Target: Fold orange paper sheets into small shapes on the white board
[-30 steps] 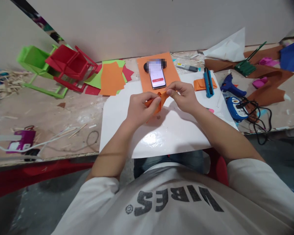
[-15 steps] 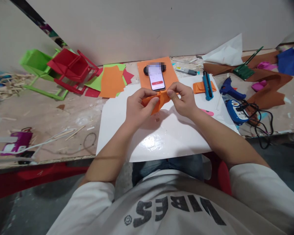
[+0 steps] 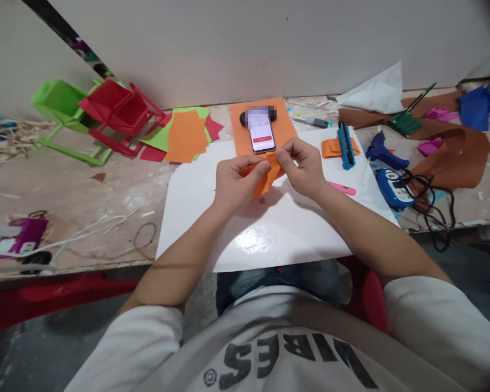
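Observation:
A small folded piece of orange paper (image 3: 269,177) is held above the white board (image 3: 265,234). My left hand (image 3: 234,182) pinches its left side between thumb and fingers. At its upper right, my right hand (image 3: 300,166) is closed on the same piece, thumb against the front. Part of the fold lies hidden behind my fingers. Just beyond the hands, a lit phone (image 3: 262,136) leans on a dark stand (image 3: 245,118) over a flat orange sheet (image 3: 240,142).
To the right lie a blue cutter (image 3: 345,144) on folded orange pieces (image 3: 330,147), a pink stick (image 3: 343,188), a blue glue gun (image 3: 386,152) and a blue corded device (image 3: 393,188). Red (image 3: 118,109) and green miniature chairs (image 3: 61,103) stand left, beside stacked coloured sheets (image 3: 187,136).
My left hand has shifted slightly right and down, closer to my right hand. The orange paper is turned a little and its lower flap hangs lower. Both hands keep hold of it.

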`<state>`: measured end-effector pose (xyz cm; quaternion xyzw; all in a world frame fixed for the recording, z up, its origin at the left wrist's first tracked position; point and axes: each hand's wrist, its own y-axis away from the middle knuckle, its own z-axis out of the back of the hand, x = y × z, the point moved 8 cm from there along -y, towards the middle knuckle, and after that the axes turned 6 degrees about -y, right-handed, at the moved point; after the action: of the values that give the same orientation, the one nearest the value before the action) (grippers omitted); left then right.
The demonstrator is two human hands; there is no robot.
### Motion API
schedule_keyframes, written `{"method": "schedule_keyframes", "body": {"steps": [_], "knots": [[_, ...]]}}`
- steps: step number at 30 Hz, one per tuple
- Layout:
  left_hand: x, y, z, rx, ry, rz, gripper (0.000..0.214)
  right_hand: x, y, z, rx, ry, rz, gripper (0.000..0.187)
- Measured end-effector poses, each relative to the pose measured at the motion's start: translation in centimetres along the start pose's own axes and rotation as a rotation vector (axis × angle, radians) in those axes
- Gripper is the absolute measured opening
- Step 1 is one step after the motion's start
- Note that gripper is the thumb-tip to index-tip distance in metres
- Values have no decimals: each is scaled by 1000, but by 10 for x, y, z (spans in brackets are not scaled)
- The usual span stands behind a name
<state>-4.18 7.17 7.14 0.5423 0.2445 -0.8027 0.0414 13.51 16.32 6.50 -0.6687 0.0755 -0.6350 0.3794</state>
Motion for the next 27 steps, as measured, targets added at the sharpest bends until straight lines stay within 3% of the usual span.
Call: {"method": "schedule_keyframes", "body": {"steps": [6, 12, 18, 27], "knots": [[-4, -1, 0, 48, 24, 17, 46, 10, -2, 3, 74, 41, 166, 48], [-5, 4, -11, 198, 70, 31, 46, 19, 0, 2, 138, 144, 341, 33], [-8, 3, -10, 165, 9, -51, 48, 21, 2, 2, 88, 153, 376, 31], [-10, 7, -9, 125, -63, -91, 37, 13, 2, 0, 68, 146, 259, 45]]}}
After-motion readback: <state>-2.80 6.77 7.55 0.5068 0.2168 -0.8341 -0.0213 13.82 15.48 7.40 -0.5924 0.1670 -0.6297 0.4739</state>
